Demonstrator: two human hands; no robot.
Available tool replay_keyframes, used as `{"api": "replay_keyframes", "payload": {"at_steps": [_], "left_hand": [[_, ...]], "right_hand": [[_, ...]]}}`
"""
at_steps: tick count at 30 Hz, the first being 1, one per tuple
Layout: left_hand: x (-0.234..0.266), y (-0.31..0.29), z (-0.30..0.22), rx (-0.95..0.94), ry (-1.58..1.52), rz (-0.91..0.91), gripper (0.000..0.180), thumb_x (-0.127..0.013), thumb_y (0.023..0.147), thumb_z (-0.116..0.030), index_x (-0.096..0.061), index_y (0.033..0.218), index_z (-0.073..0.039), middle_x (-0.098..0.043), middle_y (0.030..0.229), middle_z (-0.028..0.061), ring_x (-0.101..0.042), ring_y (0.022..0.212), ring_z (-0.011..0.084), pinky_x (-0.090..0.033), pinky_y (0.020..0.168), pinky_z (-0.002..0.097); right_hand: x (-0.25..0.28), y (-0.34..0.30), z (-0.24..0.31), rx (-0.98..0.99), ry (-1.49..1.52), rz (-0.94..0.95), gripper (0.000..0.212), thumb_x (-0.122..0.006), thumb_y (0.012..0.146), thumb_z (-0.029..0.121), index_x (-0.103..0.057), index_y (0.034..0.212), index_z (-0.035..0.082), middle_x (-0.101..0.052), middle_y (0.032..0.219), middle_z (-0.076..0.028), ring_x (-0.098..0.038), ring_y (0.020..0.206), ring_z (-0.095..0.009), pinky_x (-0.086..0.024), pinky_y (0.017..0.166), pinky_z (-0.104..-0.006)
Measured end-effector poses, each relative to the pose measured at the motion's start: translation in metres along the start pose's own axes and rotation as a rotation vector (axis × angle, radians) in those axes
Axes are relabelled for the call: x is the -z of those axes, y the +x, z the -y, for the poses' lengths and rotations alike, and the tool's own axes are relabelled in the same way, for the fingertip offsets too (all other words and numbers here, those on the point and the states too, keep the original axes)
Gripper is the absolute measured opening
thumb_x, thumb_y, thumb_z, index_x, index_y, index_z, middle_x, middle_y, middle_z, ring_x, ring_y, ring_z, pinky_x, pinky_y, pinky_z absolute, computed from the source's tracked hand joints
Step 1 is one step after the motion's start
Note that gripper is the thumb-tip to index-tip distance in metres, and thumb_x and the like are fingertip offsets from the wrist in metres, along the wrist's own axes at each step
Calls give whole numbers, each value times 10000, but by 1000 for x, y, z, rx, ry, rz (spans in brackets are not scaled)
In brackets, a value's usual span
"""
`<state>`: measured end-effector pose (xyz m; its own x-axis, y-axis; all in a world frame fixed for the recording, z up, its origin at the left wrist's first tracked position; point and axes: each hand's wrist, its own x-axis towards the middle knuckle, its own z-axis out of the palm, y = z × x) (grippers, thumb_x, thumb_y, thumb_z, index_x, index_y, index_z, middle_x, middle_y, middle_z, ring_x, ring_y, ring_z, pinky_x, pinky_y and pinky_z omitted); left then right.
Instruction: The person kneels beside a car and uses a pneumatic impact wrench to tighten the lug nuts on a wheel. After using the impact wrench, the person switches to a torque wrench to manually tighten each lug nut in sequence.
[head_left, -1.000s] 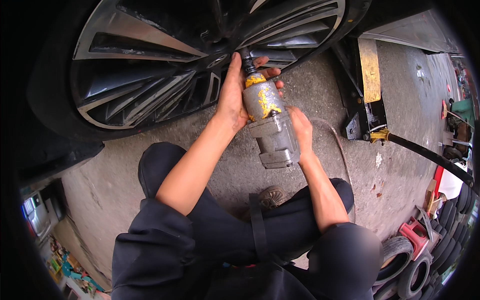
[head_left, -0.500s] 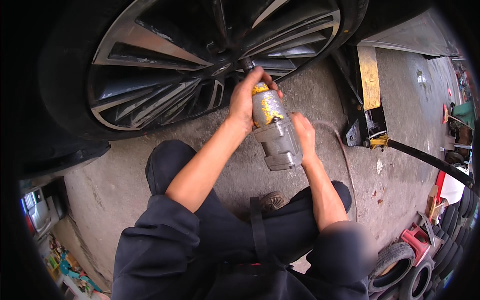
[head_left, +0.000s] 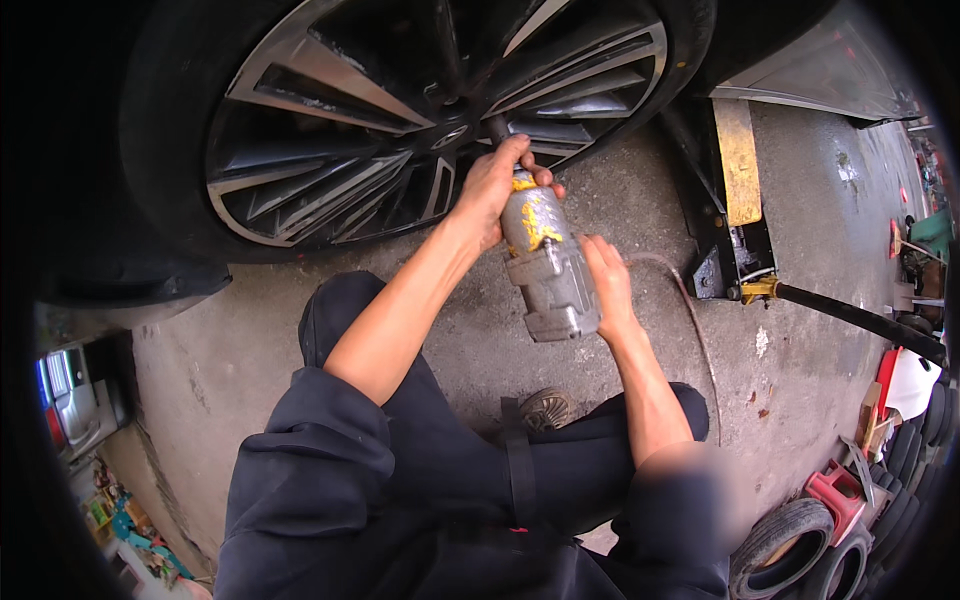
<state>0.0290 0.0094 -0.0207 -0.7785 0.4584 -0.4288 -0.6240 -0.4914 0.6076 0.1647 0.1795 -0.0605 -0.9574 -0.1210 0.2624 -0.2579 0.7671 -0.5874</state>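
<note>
A worn grey-and-yellow impact wrench [head_left: 550,275] is held between my two hands, its socket end [head_left: 499,128] at a lug position near the wheel's hub. My left hand [head_left: 488,192] wraps round the front of the wrench, thumb and fingers closed close behind the socket. At the rear, my right hand [head_left: 608,280] grips the right side; its fingers are mostly hidden behind the tool body. The car wheel [head_left: 325,72], with black and silver spokes, fills the upper part of the view. Whether the socket sits fully over a nut is too dark to tell.
A floor jack [head_left: 738,165] with a yellow plate and long black handle [head_left: 850,318] stands right of the wheel. An air hose [head_left: 692,305] curves along the concrete floor. Loose tyres [head_left: 790,530] and a red stool [head_left: 835,490] are at lower right. Another vehicle [head_left: 75,400] shows far left.
The wheel appears slightly shifted in the view as my head moves a little. Both hands keep their hold on the impact wrench, which stays at nearly the same spot.
</note>
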Motion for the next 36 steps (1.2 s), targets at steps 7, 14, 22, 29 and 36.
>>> {"api": "replay_keyframes", "payload": {"at_steps": [7, 14, 22, 29, 36], "left_hand": [[34, -53, 40, 26, -97, -48, 277, -544, 960, -314, -439, 806, -109, -571, 687, 79, -678, 705, 279, -582, 630, 427], [59, -62, 8, 53, -93, -102, 308, -588, 944, -335, -436, 759, -142, -483, 663, 13, -620, 730, 237, -561, 719, 410], [71, -48, -10, 75, -112, -88, 294, -575, 944, -320, -442, 751, -144, -479, 651, 13, -603, 723, 226, -554, 729, 402], [95, -31, -11, 45, -173, 93, 287, -559, 948, -319, -433, 763, -140, -479, 650, 23, -602, 744, 248, -542, 747, 436], [88, -32, -11, 10, -143, -72, 285, -612, 915, -305, -447, 788, -111, -496, 633, 38, -609, 675, 255, -561, 658, 429]], "right_hand": [[3, -37, 23, 77, -82, 141, 365, -609, 772, 76, -608, 1136, 49, -625, 978, -101, -599, 863, -305, -473, 770, -409], [-24, -18, 46, 107, -76, 133, 360, -601, 783, 84, -619, 1139, 38, -617, 963, -106, -581, 836, -309, -469, 767, -395], [-33, 0, 52, 88, -102, 133, 343, -580, 790, 63, -614, 1131, 39, -614, 945, -97, -599, 831, -298, -466, 763, -392], [-49, 14, 46, 110, -105, 60, 274, -610, 768, 81, -621, 1040, 47, -613, 936, -102, -599, 828, -316, -472, 756, -403], [-53, 15, 37, 188, -103, 69, 120, -598, 744, 94, -580, 858, 62, -581, 824, -88, -588, 756, -301, -457, 696, -400]]}}
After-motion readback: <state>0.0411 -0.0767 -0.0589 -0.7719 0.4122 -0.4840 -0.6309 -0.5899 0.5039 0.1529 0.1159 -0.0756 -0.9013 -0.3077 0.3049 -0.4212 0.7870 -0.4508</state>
